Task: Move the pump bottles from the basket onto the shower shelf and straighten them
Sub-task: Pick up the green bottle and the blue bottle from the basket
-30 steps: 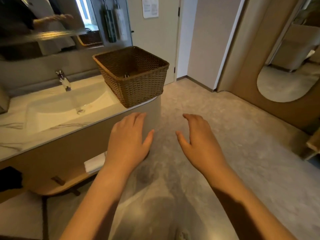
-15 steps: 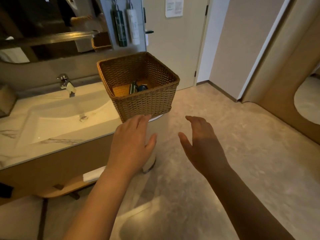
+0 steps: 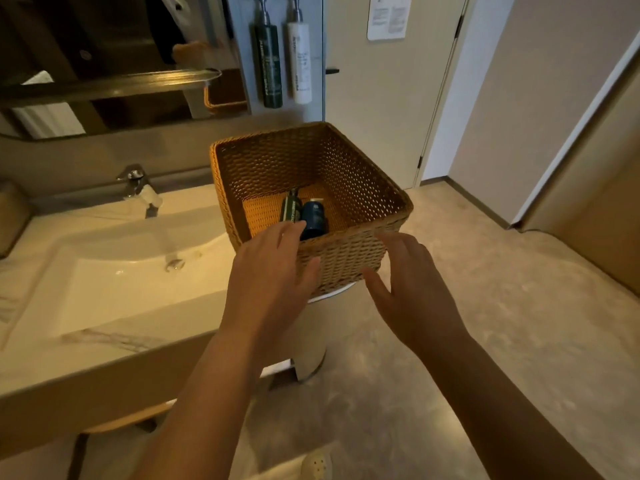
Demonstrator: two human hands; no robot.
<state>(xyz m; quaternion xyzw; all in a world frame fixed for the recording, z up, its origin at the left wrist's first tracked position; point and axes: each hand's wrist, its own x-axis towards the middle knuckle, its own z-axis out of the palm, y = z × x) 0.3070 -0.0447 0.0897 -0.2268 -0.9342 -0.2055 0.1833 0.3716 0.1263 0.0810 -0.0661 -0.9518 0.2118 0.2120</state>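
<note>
Hovering by basket [image 3: 346, 261] at bench [image 3: 104, 341] corner with left hand [image 3: 273, 282] and right hand [image 3: 412, 292], both spread and empty. Inside, lying flat on its floor: two bottles [image 3: 313, 216]. Might shove basket off that edge by bumping its wall.

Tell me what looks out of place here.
The dark green pump bottle and the dark blue bottle lie side by side on the floor of the brown woven basket, not upright.
</note>
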